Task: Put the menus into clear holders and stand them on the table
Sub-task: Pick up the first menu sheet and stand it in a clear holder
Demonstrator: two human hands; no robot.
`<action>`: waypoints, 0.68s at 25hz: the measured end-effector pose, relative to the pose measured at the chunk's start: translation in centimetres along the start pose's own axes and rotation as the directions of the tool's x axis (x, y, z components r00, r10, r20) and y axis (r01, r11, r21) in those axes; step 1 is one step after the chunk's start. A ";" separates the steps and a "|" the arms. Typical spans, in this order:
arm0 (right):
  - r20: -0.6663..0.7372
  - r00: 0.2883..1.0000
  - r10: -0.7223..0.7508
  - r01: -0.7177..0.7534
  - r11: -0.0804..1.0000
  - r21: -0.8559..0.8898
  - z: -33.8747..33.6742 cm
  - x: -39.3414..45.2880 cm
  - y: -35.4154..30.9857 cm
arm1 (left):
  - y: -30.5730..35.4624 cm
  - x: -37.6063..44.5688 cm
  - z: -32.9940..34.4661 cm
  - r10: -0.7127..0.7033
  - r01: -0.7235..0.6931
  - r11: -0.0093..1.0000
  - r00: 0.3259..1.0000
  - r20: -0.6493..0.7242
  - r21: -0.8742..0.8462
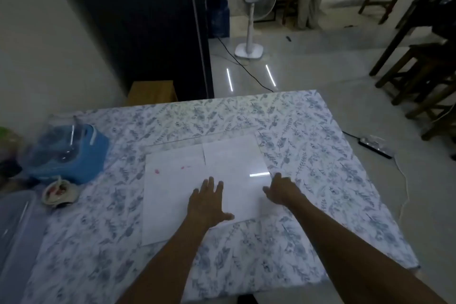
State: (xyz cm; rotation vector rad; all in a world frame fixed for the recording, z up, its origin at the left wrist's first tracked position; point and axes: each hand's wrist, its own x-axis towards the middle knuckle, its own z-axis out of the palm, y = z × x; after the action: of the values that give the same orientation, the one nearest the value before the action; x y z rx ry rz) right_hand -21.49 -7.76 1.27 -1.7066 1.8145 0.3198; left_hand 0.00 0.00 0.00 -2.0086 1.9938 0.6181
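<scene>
White sheets (172, 195), blue leaf-patterned tablecloth (308, 143), blue container (81, 155), white fan (254, 7)

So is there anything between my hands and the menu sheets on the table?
Nothing visible. The left hand lies flat on the white menu sheets, and the right hand is at their right edge. The blue container and small bowl sit well off to the left.

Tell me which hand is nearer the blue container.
Left. The left hand lies flat on the white sheets, right of the blue container; the right hand is farther right, at the sheets' edge.
</scene>
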 end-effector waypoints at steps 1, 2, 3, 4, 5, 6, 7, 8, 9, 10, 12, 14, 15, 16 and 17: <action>-0.024 0.999 0.031 -0.031 1.000 -0.003 0.4 0.5 0.2 | 0.8 0.5 1.0 0.001 -0.001 1.000 1.000 0.028 -0.006; -0.055 0.997 0.047 -0.046 0.999 0.018 0.9 1.0 0.3 | 1.5 1.0 1.9 0.003 -0.002 0.999 1.000 0.027 -0.032; -0.066 0.997 0.050 -0.048 0.998 0.035 1.7 1.4 0.2 | 2.0 1.3 3.1 -0.002 0.003 1.000 1.000 0.021 -0.023; -0.068 0.996 0.058 -0.053 0.997 0.062 2.3 1.6 -0.1 | 2.5 1.4 3.9 0.001 -0.001 1.000 1.000 0.003 -0.014; -0.069 0.995 0.072 -0.066 0.994 0.089 2.8 1.9 -0.5 | 2.8 1.7 4.4 0.002 -0.002 1.000 1.000 -0.016 -0.011; -0.072 0.992 0.103 -0.093 0.987 0.130 3.0 2.1 -0.7 | 3.0 1.8 4.8 0.009 -0.009 1.000 0.999 -0.035 0.005; -0.082 0.988 0.130 -0.114 0.977 0.178 2.9 2.5 -0.5 | 3.0 2.0 5.0 0.015 -0.013 0.999 0.998 -0.056 0.031; -0.088 0.984 0.156 -0.132 0.965 0.226 2.6 2.8 -0.2 | 3.0 2.1 5.3 0.031 -0.025 0.998 0.995 -0.097 0.058; -0.084 0.983 0.163 -0.137 0.957 0.257 2.3 3.1 0.3 | 2.9 2.0 5.5 0.040 -0.033 0.998 0.991 -0.131 0.059; -0.069 0.985 0.157 -0.134 0.955 0.267 1.9 3.4 0.8 | 2.9 1.8 5.7 0.040 -0.034 0.999 0.987 -0.155 0.038; -0.008 0.991 0.132 -0.125 0.956 0.265 1.2 3.9 1.6 | 2.8 1.5 5.7 0.048 -0.044 0.999 0.986 -0.157 0.027; 0.052 0.993 0.107 -0.118 0.938 0.327 0.9 3.9 1.9 | 2.6 1.2 5.4 0.048 -0.043 0.998 0.994 -0.101 0.050; 0.051 0.993 0.107 -0.118 0.929 0.352 1.0 3.5 2.0 | 2.7 0.8 4.9 0.060 -0.053 0.995 0.994 -0.090 0.079; 0.033 0.993 0.115 -0.119 0.924 0.362 1.1 3.0 2.0 | 2.9 0.3 4.4 0.091 -0.083 0.991 0.993 -0.074 0.106; 0.005 0.992 0.123 -0.116 0.920 0.373 1.2 2.4 1.9 | 3.1 -0.3 4.1 0.124 -0.116 0.986 0.990 -0.065 0.119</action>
State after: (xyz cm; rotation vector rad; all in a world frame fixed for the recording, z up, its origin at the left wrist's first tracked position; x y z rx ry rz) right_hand -22.94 -8.82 -1.52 -1.3417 1.8569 0.0027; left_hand -3.57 1.97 -3.07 -1.8804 2.1532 0.4487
